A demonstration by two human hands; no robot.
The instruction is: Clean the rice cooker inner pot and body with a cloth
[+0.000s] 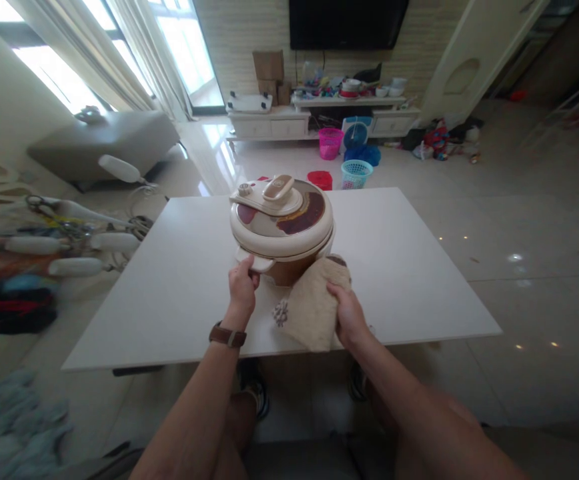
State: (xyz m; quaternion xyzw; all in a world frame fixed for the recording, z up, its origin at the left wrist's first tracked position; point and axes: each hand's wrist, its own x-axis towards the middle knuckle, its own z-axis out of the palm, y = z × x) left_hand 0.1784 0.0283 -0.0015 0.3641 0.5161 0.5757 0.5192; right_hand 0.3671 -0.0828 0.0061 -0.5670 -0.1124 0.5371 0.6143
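Observation:
A round cream and brown electric pressure cooker (269, 230) stands on the white table (169, 287), its lid on and its raised lid handle (278, 188) at the top. My left hand (243, 287) is closed around the cooker's near side handle (260, 264). In my right hand (348, 312) is a beige cloth (314, 303), pinched at its right edge, with a greyish tassel-like tuft at its left corner. The cloth hangs in front of the cooker's lower right side and hides part of it. A dark patch shows at the cloth's top right.
Beyond the table's far edge sit a red tub (320, 180), a light blue basket (356, 175) and a pink basket (330, 143). A white TV cabinet (269, 127) holds clutter. To the left are a grey bench (114, 140) and a white-armed rack (84, 267).

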